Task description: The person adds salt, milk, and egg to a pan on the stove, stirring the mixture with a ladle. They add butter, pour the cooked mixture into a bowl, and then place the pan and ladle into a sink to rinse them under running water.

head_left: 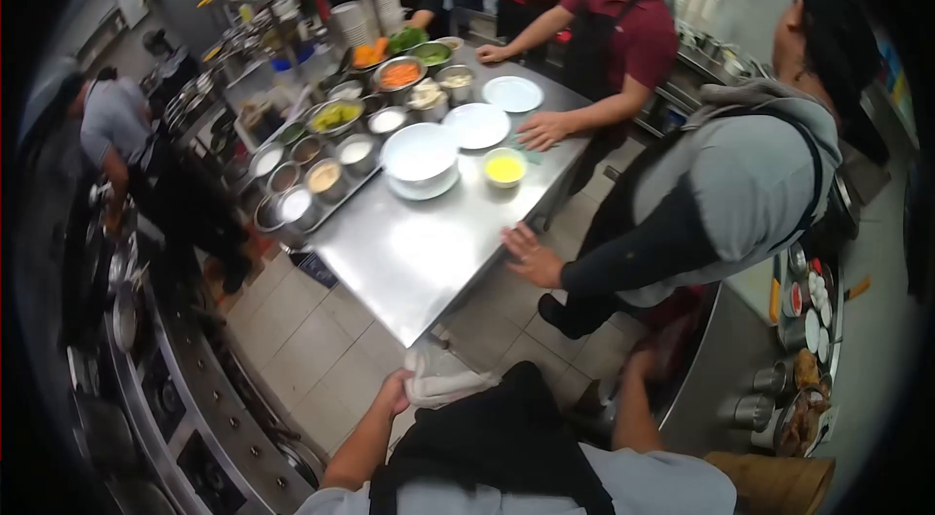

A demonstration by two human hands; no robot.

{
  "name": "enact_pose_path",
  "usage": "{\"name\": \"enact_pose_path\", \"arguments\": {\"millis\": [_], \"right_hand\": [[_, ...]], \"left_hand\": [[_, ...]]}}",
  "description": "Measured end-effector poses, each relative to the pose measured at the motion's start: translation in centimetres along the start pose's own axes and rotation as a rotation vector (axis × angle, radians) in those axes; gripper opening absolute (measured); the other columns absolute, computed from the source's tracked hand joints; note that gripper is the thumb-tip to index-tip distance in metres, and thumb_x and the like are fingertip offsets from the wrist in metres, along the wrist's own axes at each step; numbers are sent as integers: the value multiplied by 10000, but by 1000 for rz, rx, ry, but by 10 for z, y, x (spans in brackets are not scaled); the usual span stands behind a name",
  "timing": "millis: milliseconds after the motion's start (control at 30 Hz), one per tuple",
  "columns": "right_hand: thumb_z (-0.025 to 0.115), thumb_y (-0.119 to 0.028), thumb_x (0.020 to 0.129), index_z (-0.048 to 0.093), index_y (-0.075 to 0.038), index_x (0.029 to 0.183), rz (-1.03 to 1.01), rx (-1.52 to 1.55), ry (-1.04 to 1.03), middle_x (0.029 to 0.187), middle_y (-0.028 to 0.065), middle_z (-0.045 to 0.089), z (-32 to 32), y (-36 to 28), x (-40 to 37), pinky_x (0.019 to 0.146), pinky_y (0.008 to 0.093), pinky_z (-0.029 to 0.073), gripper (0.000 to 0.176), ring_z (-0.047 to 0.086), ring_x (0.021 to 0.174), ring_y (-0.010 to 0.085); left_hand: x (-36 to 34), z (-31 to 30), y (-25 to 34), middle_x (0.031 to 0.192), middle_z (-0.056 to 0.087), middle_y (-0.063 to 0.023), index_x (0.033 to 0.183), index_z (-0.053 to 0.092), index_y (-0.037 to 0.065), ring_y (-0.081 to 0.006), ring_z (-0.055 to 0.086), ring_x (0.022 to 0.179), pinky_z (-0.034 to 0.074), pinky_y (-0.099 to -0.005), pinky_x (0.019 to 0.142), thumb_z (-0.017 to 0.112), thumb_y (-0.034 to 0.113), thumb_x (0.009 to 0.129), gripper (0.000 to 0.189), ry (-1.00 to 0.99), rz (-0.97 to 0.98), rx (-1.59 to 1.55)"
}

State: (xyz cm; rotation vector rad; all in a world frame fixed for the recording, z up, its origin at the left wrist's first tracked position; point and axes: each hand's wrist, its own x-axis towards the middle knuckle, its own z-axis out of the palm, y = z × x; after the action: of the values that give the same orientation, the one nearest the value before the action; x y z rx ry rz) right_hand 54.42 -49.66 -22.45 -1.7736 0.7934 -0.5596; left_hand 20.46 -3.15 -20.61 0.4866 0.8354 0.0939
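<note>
My left hand [397, 391] is closed on the edge of a see-through plastic container or bag [446, 386] with something whitish in it, in front of my dark apron, just off the near corner of the steel table [404, 267]. Down at my right side, my right hand [640, 365] is beside a dark, reddish blurred shape [672, 340] by the counter. Its fingers are smeared and partly hidden, so what it touches does not show.
White plates [511, 94], a large white bowl [419, 150] and a small bowl of yellow liquid [504, 167] stand on the table. Metal ingredient pots [326, 179] line its left side. Co-workers stand right and beyond. A stove [180, 388] runs along the left.
</note>
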Motion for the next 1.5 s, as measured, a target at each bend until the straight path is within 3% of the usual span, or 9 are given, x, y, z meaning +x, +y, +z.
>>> {"name": "enact_pose_path", "arguments": {"millis": [67,133,233,300,600,933,1000,1333,1500], "right_hand": [[450,-342,937,563,-100,1032,336,-589,-1024,869,72,662,15,44,-88,489,340,436,283,593,604,191],[517,-263,916,542,-83,1190,366,-681,-1554,940,93,661,29,16,-211,607,385,499,329,625,711,217],[595,-200,826,516,-88,1268,-413,-943,-2197,990,104,638,61,0,-361,782,416,504,464,613,914,244],[553,-152,850,549,-35,1190,167,-563,-2215,1048,95,629,49,-50,-442,627,356,522,360,623,819,192],[550,-174,896,542,-9,1102,221,-428,-2094,973,100,631,53,-92,-511,525,280,509,264,627,667,139],[538,-234,898,568,-58,1013,-382,144,-2635,881,92,606,80,-169,-535,675,310,493,212,611,777,205],[580,-228,872,572,-54,1039,-1269,469,-2488,1008,124,594,94,-184,-524,822,364,466,241,584,935,282],[612,-245,905,406,-69,1345,-581,-56,-2938,1187,154,568,125,-183,-534,863,328,477,516,580,1012,211],[552,-190,921,517,-2,1235,-1041,-107,-2980,1098,152,620,92,-194,-540,866,335,452,368,593,1002,243]], "left_hand": [[-6,-19,4,1160,592,-191,1188,500,-69,-325,599,1037,450,-424,981,493,73,770,442,-82,-149,53],[-15,-18,14,1127,600,-177,1204,502,-49,-306,607,1008,462,-419,957,471,59,764,454,-93,-66,217],[-17,-11,25,1031,608,-136,1183,515,-22,-248,618,905,510,-369,828,436,16,761,432,-166,110,362],[-29,5,35,995,612,-123,1170,520,-17,-228,620,864,521,-346,776,426,9,765,416,-174,199,264],[-36,-26,59,902,666,-109,1037,612,12,-154,620,785,493,-280,696,449,36,816,275,268,819,1078],[-82,-22,75,1001,624,-56,1107,581,113,-209,604,1017,487,-372,920,471,253,947,239,282,231,-360],[-75,-46,77,1123,594,-116,1205,522,81,-219,562,1109,459,-400,968,420,271,964,323,43,270,-397],[-135,14,71,1072,606,-102,1143,562,6,-156,580,961,484,-274,812,600,-14,814,332,586,709,330],[-167,8,59,856,654,-88,935,633,9,-128,613,803,495,-249,674,670,108,835,145,906,774,482]]}}
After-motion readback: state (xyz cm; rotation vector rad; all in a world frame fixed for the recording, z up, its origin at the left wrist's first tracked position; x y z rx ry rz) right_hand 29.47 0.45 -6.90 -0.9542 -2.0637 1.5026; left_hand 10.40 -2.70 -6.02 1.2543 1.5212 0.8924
